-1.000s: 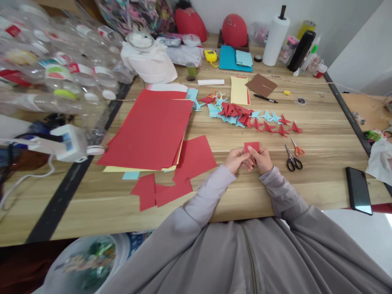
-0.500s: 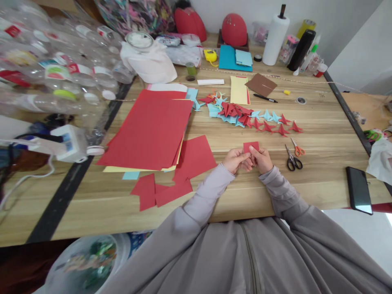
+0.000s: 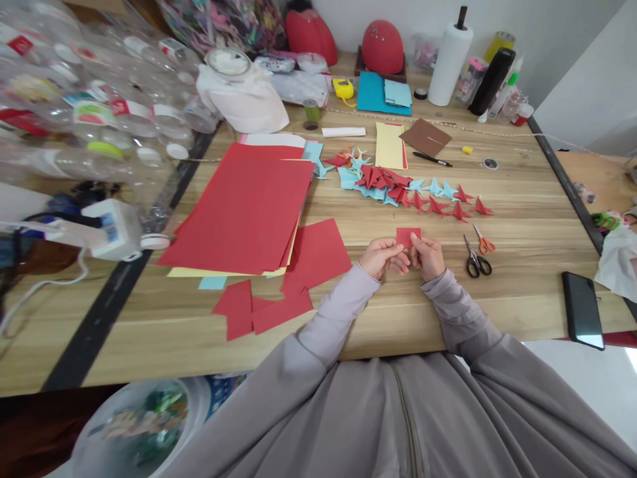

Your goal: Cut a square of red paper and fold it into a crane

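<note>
A small square of red paper (image 3: 408, 235) is held just over the table between my two hands. My left hand (image 3: 382, 257) pinches its lower left corner with thumb and fingers. On the right side, my right hand (image 3: 428, 257) grips it, the thumb lying on its face. Beyond the hands lie several folded paper cranes (image 3: 383, 182) in red and light blue. To the left are a larger red sheet (image 3: 318, 255) and red paper pieces (image 3: 239, 309). Black-handled scissors (image 3: 476, 261) and orange-handled scissors (image 3: 484, 241) rest right of my right hand.
A stack of red and yellow sheets (image 3: 243, 206) covers the left of the table, with plastic bottles (image 3: 114, 126) beyond. A phone (image 3: 583, 309) lies near the right edge. Yellow paper (image 3: 388, 145), brown paper (image 3: 425, 138) and a black pen (image 3: 432, 159) are farther back.
The red square and both hands stay nearly in place. My left thumb has shifted slightly left and down along the paper, showing a little more of it.
</note>
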Demonstrator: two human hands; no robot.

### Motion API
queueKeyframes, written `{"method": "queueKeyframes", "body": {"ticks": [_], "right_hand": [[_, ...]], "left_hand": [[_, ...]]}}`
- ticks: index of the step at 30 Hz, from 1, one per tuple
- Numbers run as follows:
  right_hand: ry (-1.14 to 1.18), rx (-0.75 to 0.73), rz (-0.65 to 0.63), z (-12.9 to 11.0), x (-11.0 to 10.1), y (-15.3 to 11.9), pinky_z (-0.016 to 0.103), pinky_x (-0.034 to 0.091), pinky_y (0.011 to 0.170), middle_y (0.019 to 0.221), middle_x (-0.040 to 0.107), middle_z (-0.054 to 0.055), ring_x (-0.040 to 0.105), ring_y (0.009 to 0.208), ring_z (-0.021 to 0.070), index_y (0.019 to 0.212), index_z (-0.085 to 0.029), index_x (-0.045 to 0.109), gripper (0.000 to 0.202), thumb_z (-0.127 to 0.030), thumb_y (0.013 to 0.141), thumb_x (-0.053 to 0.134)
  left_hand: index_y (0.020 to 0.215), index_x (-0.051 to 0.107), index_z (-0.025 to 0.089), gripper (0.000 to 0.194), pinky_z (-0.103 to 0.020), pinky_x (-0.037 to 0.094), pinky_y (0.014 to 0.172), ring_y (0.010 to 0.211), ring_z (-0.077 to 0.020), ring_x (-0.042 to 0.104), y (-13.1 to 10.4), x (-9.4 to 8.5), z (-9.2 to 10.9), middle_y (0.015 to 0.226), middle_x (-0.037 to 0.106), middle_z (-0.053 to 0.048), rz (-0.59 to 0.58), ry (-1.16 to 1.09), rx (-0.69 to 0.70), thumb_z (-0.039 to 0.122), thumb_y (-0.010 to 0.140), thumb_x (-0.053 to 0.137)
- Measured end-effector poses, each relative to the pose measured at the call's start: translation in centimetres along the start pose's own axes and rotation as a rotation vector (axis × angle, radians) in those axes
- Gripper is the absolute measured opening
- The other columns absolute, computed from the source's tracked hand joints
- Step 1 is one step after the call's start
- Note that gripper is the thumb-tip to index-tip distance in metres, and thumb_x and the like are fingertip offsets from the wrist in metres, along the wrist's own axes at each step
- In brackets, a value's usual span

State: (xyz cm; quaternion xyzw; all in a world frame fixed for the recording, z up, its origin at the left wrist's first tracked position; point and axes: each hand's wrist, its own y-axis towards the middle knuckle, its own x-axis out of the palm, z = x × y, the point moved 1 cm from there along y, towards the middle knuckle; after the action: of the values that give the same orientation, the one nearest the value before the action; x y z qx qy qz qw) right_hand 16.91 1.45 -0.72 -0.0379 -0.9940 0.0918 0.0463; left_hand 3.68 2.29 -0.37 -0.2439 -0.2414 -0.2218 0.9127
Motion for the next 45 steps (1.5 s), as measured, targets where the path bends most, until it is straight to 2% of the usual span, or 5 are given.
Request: {"method": "queueKeyframes", "body": {"ticks": [9,25,33,38,45], "right_hand": [[0.029,0.006,0.028,-0.05,-0.10,0.14,0.021,0.019,0.030,0.027,0.040,-0.005,0.030,0.025,0.0053,0.040,-0.019,0.046,0.052,-0.058,0.071,0.060],[0.022,-0.001,0.044,-0.47,0.17,0.01,0.022,0.019,0.030,0.025,0.039,-0.003,0.030,0.023,0.0051,0.036,-0.019,0.045,0.057,-0.061,0.073,0.056],[-0.022,0.019,-0.025,-0.38,0.16,-0.12,0.020,0.020,0.030,0.026,0.040,-0.004,0.031,0.024,0.0045,0.039,-0.018,0.045,0.056,-0.064,0.069,0.058],[-0.053,0.026,-0.091,0.04,0.19,-0.01,0.020,0.023,0.030,0.027,0.041,-0.002,0.033,0.024,0.0052,0.038,-0.018,0.048,0.063,-0.069,0.075,0.044],[0.021,0.064,-0.072,0.28,-0.03,0.38,0.019,0.024,0.029,0.030,0.046,-0.003,0.037,0.025,0.0060,0.045,-0.017,0.052,0.046,-0.055,0.070,0.059]], "left_hand": [[0.068,0.055,0.010,0.032,-0.025,0.048,0.038,0.041,-0.0171,0.060,0.11,-0.19,-0.08,0.051,0.064,-0.006,-0.004,-0.012,-0.003,0.040,0.075,0.062],[0.072,0.055,0.010,0.023,-0.019,0.046,0.038,0.042,-0.0138,0.061,0.12,0.18,-0.24,0.053,0.065,-0.005,0.039,0.028,-0.009,0.030,0.075,0.066],[0.069,0.056,0.010,0.032,-0.023,0.050,0.042,0.045,-0.0145,0.062,0.04,0.33,-0.17,0.057,0.066,-0.005,0.022,0.013,0.040,0.035,0.063,0.075],[0.067,0.058,0.010,0.028,-0.022,0.046,0.037,0.038,-0.0135,0.057,-0.11,0.04,0.02,0.048,0.062,-0.003,0.027,-0.028,0.043,0.030,0.060,0.075],[0.064,0.057,0.010,0.018,-0.022,0.045,0.035,0.036,-0.0139,0.056,-0.08,-0.29,0.30,0.047,0.062,-0.004,0.087,-0.057,0.004,0.023,0.062,0.068]]}}
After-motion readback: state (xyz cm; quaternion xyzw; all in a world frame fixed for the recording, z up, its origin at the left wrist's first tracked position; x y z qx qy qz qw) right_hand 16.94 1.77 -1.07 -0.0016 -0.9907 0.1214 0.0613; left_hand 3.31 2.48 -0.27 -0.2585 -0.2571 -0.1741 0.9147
